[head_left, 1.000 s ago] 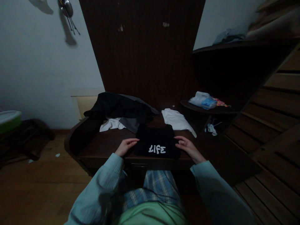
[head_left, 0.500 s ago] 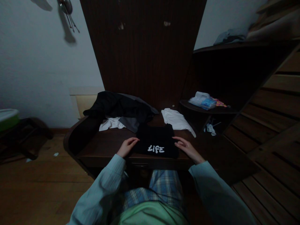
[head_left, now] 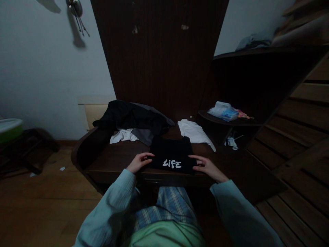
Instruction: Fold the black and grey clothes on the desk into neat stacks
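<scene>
A folded black garment (head_left: 171, 149) with white lettering on its front lies flat on the dark wooden bench (head_left: 102, 161). At its left edge is my left hand (head_left: 140, 162), index finger and thumb apart, fingertips touching the cloth. My right hand (head_left: 207, 167) rests against the opposite edge, thumb and fingers also spread with a gap between them. Neither hand has the garment gripped. Behind it to the right sits a folded white garment (head_left: 195, 131). A heap of black clothing (head_left: 131, 116) lies at the back left, with a white cloth (head_left: 123, 136) sticking out below.
To the right, a corner shelf (head_left: 231, 121) carries a plastic packet (head_left: 223, 111); crumpled white material (head_left: 232, 142) lies beneath. Wooden slats (head_left: 305, 113) stand at the far right. A stool (head_left: 28, 147) with a green and white container (head_left: 10, 130) is on the left.
Both hands have shifted slightly at the garment's sides, and the thumbs have parted from the fingers. The right hand has come a little nearer the front edge. The garment lies as before.
</scene>
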Tool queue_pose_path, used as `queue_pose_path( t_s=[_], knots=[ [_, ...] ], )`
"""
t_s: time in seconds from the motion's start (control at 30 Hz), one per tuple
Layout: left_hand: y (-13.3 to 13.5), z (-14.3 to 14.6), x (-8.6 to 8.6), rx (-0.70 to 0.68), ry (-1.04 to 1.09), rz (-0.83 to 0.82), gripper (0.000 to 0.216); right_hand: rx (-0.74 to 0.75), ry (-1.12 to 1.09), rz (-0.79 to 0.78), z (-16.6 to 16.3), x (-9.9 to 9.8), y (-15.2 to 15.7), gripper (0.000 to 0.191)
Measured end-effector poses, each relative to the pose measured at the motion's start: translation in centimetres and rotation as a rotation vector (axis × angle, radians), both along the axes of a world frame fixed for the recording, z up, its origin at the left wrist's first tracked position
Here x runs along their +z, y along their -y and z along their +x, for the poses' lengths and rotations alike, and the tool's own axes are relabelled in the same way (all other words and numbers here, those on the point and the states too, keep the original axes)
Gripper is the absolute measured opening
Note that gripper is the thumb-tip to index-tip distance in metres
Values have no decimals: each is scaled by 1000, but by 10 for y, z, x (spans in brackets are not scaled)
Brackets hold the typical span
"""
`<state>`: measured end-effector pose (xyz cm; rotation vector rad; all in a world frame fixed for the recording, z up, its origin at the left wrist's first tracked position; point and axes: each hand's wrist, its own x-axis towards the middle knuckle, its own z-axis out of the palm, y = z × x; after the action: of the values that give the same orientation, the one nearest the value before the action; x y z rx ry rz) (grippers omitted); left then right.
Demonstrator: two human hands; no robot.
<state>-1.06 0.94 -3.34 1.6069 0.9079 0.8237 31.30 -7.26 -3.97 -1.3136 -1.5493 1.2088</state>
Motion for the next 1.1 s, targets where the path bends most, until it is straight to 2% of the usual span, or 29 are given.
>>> queue_pose_path(
  t_s=[0.27,0.43,0.53,0.7,0.8,0.97,1.1],
  knots=[
    [-4,1,-4,170,132,-142,43,-140,-28,73,3,-3,-2,57],
    [-6,4,-8,230,57,-75,40,-231,-79,111,2,-3,-4,49],
    [-5,4,-8,183,-34,9,40,-239,-71,125,0,-3,-3,50],
    [5,-6,-3,-32,-152,79,52,-62,23,65,1,0,10,67],
    [11,-13,-1,-123,-167,107,61,-18,104,101,2,-1,18,72],
    [14,-12,-2,-110,-229,214,51,-109,236,220,-5,-5,19,63],
    [15,-7,-2,-67,-169,191,46,-199,239,253,-13,-13,17,49]
  ],
)
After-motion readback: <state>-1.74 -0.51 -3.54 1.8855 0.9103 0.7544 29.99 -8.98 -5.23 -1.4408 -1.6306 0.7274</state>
